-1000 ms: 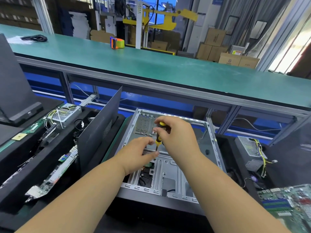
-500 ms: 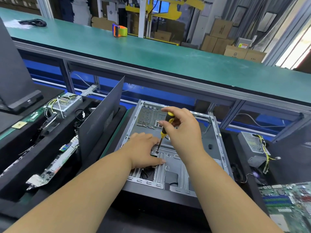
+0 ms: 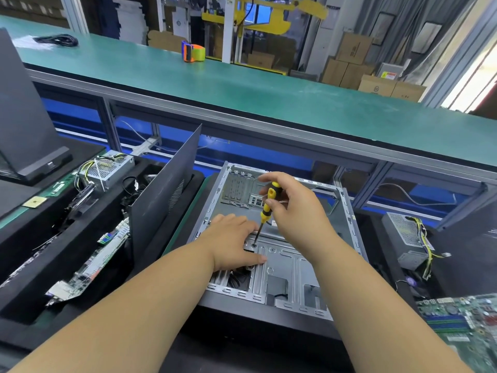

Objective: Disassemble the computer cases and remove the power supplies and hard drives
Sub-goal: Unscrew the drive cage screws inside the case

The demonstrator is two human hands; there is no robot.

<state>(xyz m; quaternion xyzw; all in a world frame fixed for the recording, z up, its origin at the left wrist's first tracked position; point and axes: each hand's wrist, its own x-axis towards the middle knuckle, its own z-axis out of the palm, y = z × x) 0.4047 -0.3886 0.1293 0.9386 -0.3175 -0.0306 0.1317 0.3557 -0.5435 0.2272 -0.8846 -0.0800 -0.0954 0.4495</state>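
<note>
An open grey computer case lies flat in front of me, its side panel off. My right hand grips a yellow and black screwdriver, held nearly upright with its tip on a screw in the metal drive bracket inside the case. My left hand rests flat on that bracket just left of the tip, fingers straight. A removed power supply with yellow wires sits to the right of the case, and another power supply lies at the left.
A dark side panel stands tilted against the case's left side. Circuit boards lie in black foam at left, a green motherboard at bottom right. Behind runs a green conveyor belt with a tape dispenser.
My left hand went from pinching near the screwdriver tip to lying flat on the bracket. The screwdriver stayed on the screw, tilting slightly in my right hand. My view shifted down and closer.
</note>
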